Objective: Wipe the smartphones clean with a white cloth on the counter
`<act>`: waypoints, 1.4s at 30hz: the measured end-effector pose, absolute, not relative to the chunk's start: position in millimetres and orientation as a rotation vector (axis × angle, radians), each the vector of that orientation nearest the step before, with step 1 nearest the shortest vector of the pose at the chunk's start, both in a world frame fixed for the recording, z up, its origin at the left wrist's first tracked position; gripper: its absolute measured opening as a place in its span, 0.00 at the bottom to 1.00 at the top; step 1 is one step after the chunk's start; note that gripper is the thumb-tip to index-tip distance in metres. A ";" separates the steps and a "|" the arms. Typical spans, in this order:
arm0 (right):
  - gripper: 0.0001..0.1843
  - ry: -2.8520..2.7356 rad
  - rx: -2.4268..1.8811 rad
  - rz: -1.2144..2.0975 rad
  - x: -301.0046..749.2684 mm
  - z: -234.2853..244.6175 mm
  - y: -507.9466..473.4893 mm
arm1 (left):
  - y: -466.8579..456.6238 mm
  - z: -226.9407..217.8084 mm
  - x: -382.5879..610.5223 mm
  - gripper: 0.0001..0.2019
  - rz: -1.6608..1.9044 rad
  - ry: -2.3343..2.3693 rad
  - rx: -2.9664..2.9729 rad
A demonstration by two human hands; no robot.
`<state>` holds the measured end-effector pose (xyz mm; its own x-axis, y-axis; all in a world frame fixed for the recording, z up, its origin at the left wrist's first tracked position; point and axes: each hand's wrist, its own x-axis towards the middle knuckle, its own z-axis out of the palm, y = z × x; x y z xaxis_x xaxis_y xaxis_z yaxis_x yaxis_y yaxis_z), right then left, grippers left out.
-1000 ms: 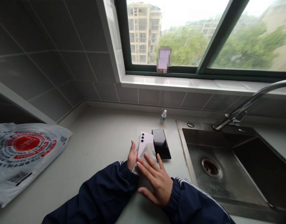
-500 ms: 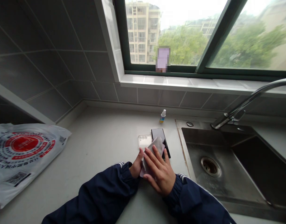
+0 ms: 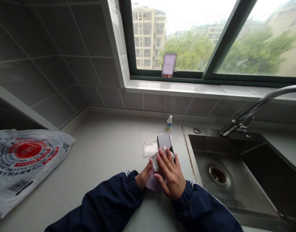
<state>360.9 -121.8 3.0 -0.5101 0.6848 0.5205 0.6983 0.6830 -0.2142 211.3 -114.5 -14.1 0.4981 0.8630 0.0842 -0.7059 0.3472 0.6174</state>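
Note:
My left hand [image 3: 143, 175] grips the lower left edge of a lilac phone [image 3: 152, 184], held close to me just above the grey counter [image 3: 109, 151]. My right hand [image 3: 171, 172] lies over the phone. Its fingers press a pale cloth [image 3: 155, 160] against the phone's upper part and hide most of it. Just beyond my fingertips a black phone [image 3: 164, 141] lies face up on the counter. A clear phone case [image 3: 150, 149] lies flat beside it on the left.
A small spray bottle [image 3: 169, 122] stands by the back wall. A steel sink [image 3: 235, 180] with a tap [image 3: 254, 109] fills the right side. A printed plastic bag [image 3: 24, 161] lies at the left. A window sill [image 3: 186, 88] runs behind.
The lilac phone has come off the counter spot next to the black phone and moved toward me, uncovering the clear case. My right hand with the cloth has slid up over it.

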 end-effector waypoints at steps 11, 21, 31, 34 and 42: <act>0.36 -2.513 -0.898 0.029 351.4 6.0 -134.2 | -113.1 -8.4 204.7 0.32 1.005 0.416 0.222; 0.32 -2.531 -0.831 0.054 350.9 6.2 -135.3 | -97.2 9.7 192.6 0.39 1.103 0.450 0.184; 0.21 -2.302 -0.772 -0.022 347.1 1.2 -132.0 | -96.3 13.6 191.0 0.40 1.058 0.541 0.094; 0.20 -2.270 -0.766 -0.017 348.0 1.6 -131.3 | -94.9 11.9 192.4 0.34 1.090 0.580 0.065; 0.19 -2.232 -0.785 0.012 348.1 2.5 -131.9 | -91.3 10.2 194.8 0.26 1.211 0.643 -0.023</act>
<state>348.1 -131.9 2.5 -0.5255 0.5400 0.6575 0.5330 0.8113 -0.2403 194.8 -91.3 10.2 0.1988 0.8592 -0.4715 -0.8717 0.3748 0.3155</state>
